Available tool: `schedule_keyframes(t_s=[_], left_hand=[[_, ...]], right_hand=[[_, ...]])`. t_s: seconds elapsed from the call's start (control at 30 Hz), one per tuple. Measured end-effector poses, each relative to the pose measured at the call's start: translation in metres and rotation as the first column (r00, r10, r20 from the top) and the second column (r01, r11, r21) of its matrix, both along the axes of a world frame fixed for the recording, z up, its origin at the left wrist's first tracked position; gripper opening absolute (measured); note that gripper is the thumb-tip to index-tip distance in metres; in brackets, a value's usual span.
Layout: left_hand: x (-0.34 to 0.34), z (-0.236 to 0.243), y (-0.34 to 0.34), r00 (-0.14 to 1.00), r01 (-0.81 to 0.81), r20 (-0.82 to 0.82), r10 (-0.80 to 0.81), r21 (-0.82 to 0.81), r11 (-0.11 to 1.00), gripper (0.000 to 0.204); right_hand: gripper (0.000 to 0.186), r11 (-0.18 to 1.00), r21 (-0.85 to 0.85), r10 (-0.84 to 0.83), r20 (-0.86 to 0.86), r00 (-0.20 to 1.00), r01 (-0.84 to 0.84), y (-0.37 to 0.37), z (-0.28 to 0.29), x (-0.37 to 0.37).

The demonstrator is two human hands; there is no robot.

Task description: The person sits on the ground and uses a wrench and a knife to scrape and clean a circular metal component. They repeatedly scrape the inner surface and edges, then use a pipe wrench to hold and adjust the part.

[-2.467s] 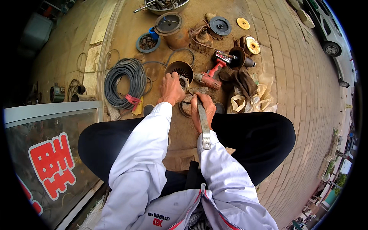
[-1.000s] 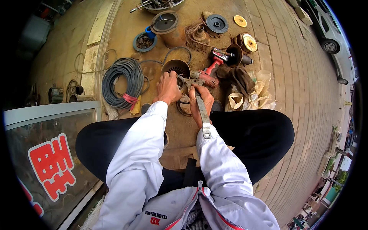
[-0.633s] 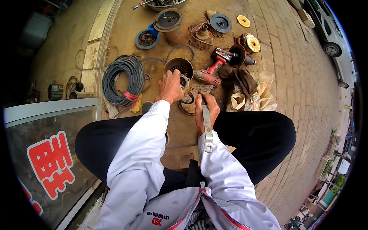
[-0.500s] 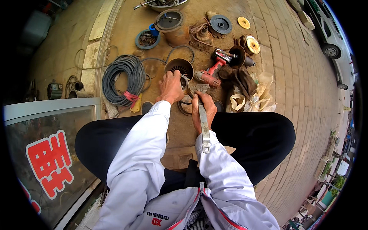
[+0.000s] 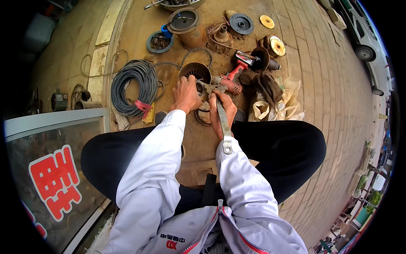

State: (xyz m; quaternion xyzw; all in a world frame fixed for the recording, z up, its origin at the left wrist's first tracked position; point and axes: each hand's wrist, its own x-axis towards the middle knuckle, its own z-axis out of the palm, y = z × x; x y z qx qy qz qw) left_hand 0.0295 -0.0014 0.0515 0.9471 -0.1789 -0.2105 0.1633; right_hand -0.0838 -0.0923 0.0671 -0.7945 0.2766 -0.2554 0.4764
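Note:
My left hand [image 5: 187, 94] is closed over the edge of a round grey metal part [image 5: 200, 88], just in front of a rusty cylindrical motor housing [image 5: 195, 72]. My right hand [image 5: 223, 112] grips a worn steel hand tool [image 5: 224, 127]. Its long flat handle points back along my right sleeve and has a square hole near the end. The tool's head meets the metal part beside my left fingers; its exact shape is partly hidden. Below the hands lies a round metal piece [image 5: 204, 115] on the ground, partly covered.
A red cordless impact wrench [image 5: 231, 81] lies right of the housing. Coiled grey cable [image 5: 134, 88] sits left. Beyond are a rusty pot-like casing [image 5: 188, 31], a bowl of small parts [image 5: 160, 42] and a dark disc [image 5: 241, 23]. Cloth and sacks [image 5: 275, 101] lie right; a glass door [image 5: 59, 169] stands left.
Both hands have shifted slightly. The tool's handle end has moved up and away from me, and its head has turned nearer to my left fingers. The grips look the same.

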Motion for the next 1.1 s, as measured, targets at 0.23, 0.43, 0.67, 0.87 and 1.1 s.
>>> schedule_keyframes(t_s=[0.23, 0.43, 0.67, 0.87, 1.1], left_hand=[[0.004, 0.0, -0.002, 1.0, 0.019, 0.003, -0.019, 0.019, 1.0, 0.062], [0.003, 0.009, -0.002, 0.998, 0.018, -0.06, -0.014, 0.056, 0.998, 0.057], [0.003, 0.008, -0.003, 0.998, -0.017, -0.059, 0.019, 0.031, 0.999, 0.057], [0.002, 0.009, -0.005, 0.996, -0.046, -0.071, 0.047, 0.016, 0.999, 0.059], [-0.002, 0.008, -0.003, 0.997, -0.075, 0.0, 0.075, 0.034, 0.997, 0.057]], right_hand=[[0.019, 0.999, -0.035, 0.003, -0.045, 0.999, -0.005, 0.006, 0.005, -0.009], [0.018, 0.999, 0.014, -0.05, -0.065, 0.997, 0.051, 0.016, 0.003, -0.021], [0.019, 0.999, -0.034, 0.006, -0.058, 0.998, -0.008, 0.005, 0.003, -0.012], [0.018, 0.996, -0.083, 0.031, -0.03, 0.999, -0.033, 0.003, 0.005, -0.01], [0.016, 1.0, -0.012, 0.015, -0.03, 0.999, -0.015, 0.023, 0.014, -0.032]])
